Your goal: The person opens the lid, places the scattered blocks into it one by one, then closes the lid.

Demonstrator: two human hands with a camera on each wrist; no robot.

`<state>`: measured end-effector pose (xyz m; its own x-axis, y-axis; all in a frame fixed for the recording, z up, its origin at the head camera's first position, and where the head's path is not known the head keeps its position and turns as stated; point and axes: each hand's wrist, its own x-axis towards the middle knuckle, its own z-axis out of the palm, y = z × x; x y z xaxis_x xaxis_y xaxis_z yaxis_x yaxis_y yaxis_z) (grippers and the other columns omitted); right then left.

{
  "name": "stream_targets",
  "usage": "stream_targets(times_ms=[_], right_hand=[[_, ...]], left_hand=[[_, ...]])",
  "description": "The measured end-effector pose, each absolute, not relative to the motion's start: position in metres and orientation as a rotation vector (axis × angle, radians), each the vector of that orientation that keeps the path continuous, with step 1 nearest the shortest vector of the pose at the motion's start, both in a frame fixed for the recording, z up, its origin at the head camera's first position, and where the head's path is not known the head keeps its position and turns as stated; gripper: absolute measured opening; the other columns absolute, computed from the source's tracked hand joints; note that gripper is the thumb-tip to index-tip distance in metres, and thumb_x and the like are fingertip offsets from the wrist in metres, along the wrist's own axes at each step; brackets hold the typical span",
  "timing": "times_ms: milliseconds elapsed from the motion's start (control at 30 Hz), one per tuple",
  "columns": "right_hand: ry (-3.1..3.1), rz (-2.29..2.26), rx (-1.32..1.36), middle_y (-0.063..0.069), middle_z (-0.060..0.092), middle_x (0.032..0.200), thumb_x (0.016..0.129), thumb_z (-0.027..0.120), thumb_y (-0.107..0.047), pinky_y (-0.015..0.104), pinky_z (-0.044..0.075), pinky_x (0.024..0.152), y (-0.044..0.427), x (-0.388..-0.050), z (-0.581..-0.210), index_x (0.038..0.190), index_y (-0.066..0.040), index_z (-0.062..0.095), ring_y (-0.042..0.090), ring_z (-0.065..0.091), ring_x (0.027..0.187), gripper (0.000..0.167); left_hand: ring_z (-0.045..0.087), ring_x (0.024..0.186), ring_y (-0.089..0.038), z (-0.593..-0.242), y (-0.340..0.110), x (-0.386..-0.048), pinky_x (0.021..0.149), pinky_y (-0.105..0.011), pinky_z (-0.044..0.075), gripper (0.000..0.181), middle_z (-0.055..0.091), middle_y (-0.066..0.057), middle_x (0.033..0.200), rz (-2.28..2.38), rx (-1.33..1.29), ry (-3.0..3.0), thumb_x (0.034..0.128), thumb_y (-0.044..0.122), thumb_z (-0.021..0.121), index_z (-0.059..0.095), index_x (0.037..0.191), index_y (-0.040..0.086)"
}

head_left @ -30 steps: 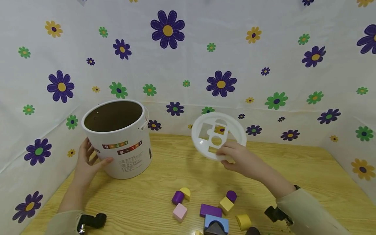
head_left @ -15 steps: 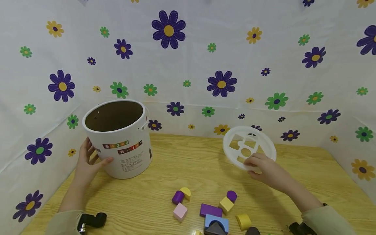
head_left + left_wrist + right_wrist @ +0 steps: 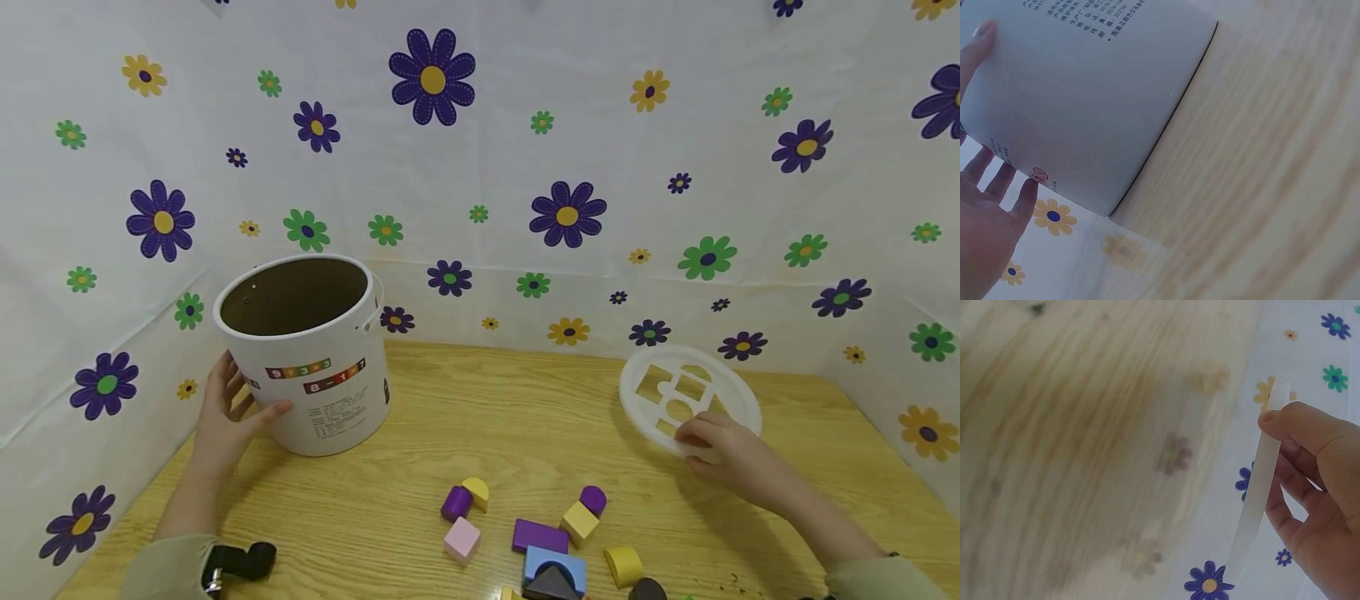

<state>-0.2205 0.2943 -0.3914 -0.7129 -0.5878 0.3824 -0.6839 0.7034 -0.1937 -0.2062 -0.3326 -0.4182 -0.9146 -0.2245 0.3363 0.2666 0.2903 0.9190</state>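
White lid (image 3: 665, 390), one, tilted over the desk (image 3: 517, 417)'s right side; I see the right hand (image 3: 731, 458)'s grip clamped on its rim. Between it and one standing bucket (image 3: 326, 387) lie three purple blocks (image 3: 541, 536), one pink cube (image 3: 462, 540), one blue arch (image 3: 554, 556). The left hand (image 3: 228, 421)'s grip spreads, fingers apart, against the bucket.

A person reaches in with both arms from the lower corners of the head view. At left, the left hand (image 3: 223, 433) stands spread, thumb (image 3: 272, 413) toward the right and fingers upward, above a steep left forearm (image 3: 191, 500). At right, the right hand (image 3: 731, 457) pinches, thumb opposite bent fingers, its right forearm (image 3: 828, 527) slanting to the lower right.
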Motion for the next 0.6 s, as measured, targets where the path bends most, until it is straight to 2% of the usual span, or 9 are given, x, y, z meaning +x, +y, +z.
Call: stream_targets(times_ms=[233,600], right_hand=[[-2.797,0.497,0.881,-0.007,0.059,0.087,0.072,0.08,0.0,0.027,0.056,0.065,0.313,-0.219,-0.394,0.09,-0.008,0.065,0.015,0.061,0.078,0.024],[-2.834,0.465,0.813,-0.006,0.06,0.085,0.071,0.078,0.003,0.026,0.055,0.064,0.331,-0.221,-0.406,0.087,-0.008,0.065,0.01,0.058,0.076,0.023]], left_hand=[[0.015,0.142,-0.028,-0.42,-0.333,-0.207,0.115,-0.052,0.017,0.097,0.011,-0.003,0.158,-1.682,-0.036,-2.159,0.0848,0.003,0.071,0.008,0.153,0.033],[0.015,0.142,-0.028,-0.419,-0.332,-0.208,0.114,-0.055,0.018,0.096,0.011,-0.002,0.158,-1.679,-0.02,-2.176,0.0862,0.006,0.07,0.007,0.153,0.034]])
